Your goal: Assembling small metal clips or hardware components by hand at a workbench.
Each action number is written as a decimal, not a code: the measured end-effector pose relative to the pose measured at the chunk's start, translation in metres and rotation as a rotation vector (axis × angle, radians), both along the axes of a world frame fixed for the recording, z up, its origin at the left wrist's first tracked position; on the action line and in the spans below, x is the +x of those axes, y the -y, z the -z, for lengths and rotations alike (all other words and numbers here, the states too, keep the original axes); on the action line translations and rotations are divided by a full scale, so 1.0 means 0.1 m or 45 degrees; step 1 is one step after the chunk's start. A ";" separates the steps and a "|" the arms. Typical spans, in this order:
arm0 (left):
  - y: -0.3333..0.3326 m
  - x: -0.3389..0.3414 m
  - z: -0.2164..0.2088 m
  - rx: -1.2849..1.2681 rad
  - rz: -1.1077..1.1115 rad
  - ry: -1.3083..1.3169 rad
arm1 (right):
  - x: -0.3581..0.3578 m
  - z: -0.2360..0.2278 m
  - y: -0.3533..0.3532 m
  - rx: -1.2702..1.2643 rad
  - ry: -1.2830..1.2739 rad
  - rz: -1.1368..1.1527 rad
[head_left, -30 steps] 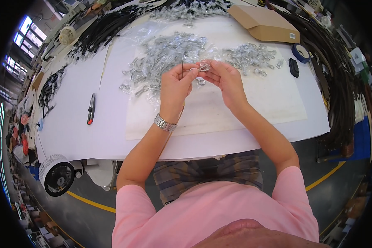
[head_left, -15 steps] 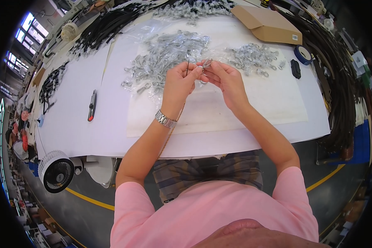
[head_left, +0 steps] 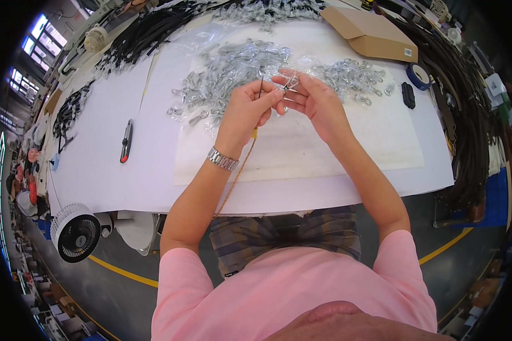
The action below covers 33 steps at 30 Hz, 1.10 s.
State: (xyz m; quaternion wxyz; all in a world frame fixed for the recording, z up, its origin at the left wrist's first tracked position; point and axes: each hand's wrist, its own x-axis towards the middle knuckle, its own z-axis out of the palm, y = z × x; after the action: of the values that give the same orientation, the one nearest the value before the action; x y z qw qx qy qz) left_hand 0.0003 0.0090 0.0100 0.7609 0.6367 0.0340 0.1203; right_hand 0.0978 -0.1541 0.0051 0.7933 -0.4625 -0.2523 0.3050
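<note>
My left hand (head_left: 250, 108) is closed near the middle of the table. Its thumb and finger pinch the lower end of a small silver metal clasp (head_left: 290, 83). The same hand also holds a thin dark pointed tool (head_left: 261, 86), upright between the fingers. A yellow piece (head_left: 255, 133) and a braided orange cord (head_left: 236, 179) hang below that hand. Right beside the clasp, my right hand (head_left: 316, 102) has its fingers stretched and apart around it. Behind both hands lies a big heap of metal clasps in clear plastic (head_left: 233, 65), with a smaller heap (head_left: 352, 77) to the right.
On the white table (head_left: 153, 176), a utility knife (head_left: 126, 142) lies left. Blue tape (head_left: 418, 75), a black object (head_left: 408, 95) and a cardboard box (head_left: 375, 34) sit right. Black straps (head_left: 148, 37) lie far left, dark strips (head_left: 469, 142) right. A fan (head_left: 77, 233) stands near left.
My right hand has loosened its pinch at the clasp; its fingers have spread. The yellow piece and more of the cord now show below my left hand.
</note>
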 end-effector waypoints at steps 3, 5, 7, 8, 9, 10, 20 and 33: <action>0.01 0.00 0.00 0.013 -0.020 0.015 | 0.08 0.01 0.03 -0.018 0.055 0.033; 0.01 0.00 0.00 0.022 -0.034 0.015 | 0.10 -0.01 0.04 -0.082 0.132 -0.033; 0.00 -0.01 0.00 0.030 -0.012 -0.001 | 0.08 -0.06 0.05 -0.094 0.176 -0.059; -0.01 -0.01 0.00 0.028 -0.014 -0.002 | 0.07 -0.08 0.05 -0.105 0.222 -0.084; -0.01 -0.01 0.00 0.022 0.002 -0.006 | 0.07 -0.07 0.04 -0.106 0.221 -0.086; -0.01 -0.01 0.01 0.015 0.018 -0.011 | 0.08 -0.05 0.03 -0.103 0.244 -0.087; -0.07 -0.04 -0.11 0.330 -0.054 -0.157 | 0.00 -0.01 -0.01 -0.089 0.086 -0.164; -0.05 0.00 -0.04 0.677 -0.295 0.157 | 0.03 0.00 0.04 -0.394 0.262 -0.287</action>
State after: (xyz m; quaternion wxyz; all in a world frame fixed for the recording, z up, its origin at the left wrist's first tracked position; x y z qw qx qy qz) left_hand -0.0001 0.0141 0.0144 0.5493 0.7970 0.0275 0.2496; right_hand 0.1007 -0.1583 0.0047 0.6437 -0.5764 -0.3322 0.3782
